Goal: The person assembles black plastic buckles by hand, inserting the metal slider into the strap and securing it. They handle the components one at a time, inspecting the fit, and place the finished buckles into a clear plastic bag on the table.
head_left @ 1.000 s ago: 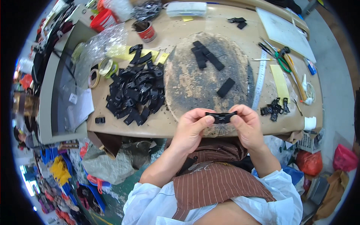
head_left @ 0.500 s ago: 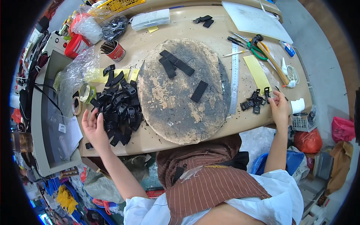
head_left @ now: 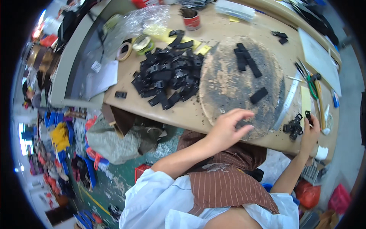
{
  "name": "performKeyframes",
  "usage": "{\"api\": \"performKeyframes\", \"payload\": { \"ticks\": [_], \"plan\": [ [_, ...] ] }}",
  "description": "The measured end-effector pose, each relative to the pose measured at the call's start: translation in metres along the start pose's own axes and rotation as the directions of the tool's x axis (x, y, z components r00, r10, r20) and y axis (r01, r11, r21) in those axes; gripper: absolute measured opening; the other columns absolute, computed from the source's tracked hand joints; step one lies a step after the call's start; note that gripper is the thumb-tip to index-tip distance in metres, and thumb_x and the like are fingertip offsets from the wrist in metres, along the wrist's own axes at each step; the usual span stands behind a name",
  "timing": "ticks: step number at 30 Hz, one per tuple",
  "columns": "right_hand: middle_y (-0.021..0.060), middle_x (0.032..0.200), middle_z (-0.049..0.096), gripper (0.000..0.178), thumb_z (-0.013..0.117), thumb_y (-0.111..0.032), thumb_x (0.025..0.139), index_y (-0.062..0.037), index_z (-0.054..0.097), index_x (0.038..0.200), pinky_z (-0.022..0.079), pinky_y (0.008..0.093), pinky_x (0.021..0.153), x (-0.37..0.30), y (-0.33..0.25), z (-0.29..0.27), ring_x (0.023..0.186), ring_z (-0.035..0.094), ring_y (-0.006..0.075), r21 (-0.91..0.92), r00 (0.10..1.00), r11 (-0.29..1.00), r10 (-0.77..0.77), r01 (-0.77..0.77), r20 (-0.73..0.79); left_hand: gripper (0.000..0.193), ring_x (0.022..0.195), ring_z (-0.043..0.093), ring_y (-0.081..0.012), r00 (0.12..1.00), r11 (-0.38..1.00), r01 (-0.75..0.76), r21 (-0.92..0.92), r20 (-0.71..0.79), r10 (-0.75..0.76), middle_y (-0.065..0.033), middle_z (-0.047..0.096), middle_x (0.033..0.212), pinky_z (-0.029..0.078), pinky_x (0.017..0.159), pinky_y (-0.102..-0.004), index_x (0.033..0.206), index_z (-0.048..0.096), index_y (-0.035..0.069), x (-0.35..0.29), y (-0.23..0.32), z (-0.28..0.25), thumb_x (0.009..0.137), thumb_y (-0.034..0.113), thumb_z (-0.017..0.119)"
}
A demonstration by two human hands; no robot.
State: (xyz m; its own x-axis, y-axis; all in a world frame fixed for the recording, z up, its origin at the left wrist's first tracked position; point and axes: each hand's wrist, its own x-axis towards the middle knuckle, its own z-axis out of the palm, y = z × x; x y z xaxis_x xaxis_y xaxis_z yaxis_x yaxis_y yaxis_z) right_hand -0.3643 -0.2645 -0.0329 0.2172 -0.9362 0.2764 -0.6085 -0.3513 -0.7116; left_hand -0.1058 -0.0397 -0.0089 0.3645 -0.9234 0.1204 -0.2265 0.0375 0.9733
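Observation:
My left hand [head_left: 230,128] hovers over the near edge of a round, worn board [head_left: 213,87], thumb and fingers apart, nothing visible held. My right hand [head_left: 310,133] pinches a small black buckle [head_left: 308,114] at the right side of the table. Beside it lies a small cluster of black buckles [head_left: 293,127]. On the board rest two overlapping black strap pieces [head_left: 249,63] and a separate short black strap [head_left: 259,95]. Left of the board is a big heap of black straps with buckles [head_left: 167,74].
A hammer [head_left: 321,103], green-handled scissors [head_left: 312,89] and a steel ruler [head_left: 288,99] lie right of the board. Tape rolls [head_left: 143,44] and a red tin [head_left: 191,22] stand beyond the heap. One loose buckle [head_left: 121,94] sits near the table's left front edge.
My left hand has left the strap heap and moved right to the board's near edge. My right hand still holds a buckle near the small cluster. The view has turned toward the left.

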Motion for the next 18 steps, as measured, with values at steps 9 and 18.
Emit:
{"api": "performKeyframes", "payload": {
  "ticks": [9, 18],
  "plan": [
    [0.0148, 0.107, 0.063, 0.041, 0.072, -0.003, 0.068, -0.0009, 0.062, 0.108, 0.048, 0.0365, 0.087, -0.075, -0.151, 0.054, 0.099, 0.061, 0.0293, 0.335, 0.648, 0.787, -0.617, 0.518, 0.447, 0.049, 0.109, 0.057, -0.0224, 0.818, 0.204, 0.556, -0.806, 0.487, -0.305, -0.015, 0.052, 0.125, 0.051, 0.087, -0.0323, 0.133, 0.036, 0.002, 0.004, -0.01, 0.01, 0.093, 0.021, 0.056],
    [0.0133, 0.111, 0.061, 0.034, 0.075, -0.004, 0.066, -0.0044, 0.067, 0.099, 0.048, 0.0379, 0.086, -0.073, -0.135, 0.058, 0.102, 0.058, 0.0305, 0.421, 0.669, 0.784, -0.613, 0.455, 0.419, 0.033, 0.107, 0.059, -0.0233, 0.873, 0.414, 0.463, -0.784, 0.323, -0.366, -0.014, 0.056, 0.117, 0.051, 0.092, -0.0366, 0.126, 0.046, -0.002, -0.009, -0.01, 0.003, 0.094, 0.002, 0.044]
  ]
}}
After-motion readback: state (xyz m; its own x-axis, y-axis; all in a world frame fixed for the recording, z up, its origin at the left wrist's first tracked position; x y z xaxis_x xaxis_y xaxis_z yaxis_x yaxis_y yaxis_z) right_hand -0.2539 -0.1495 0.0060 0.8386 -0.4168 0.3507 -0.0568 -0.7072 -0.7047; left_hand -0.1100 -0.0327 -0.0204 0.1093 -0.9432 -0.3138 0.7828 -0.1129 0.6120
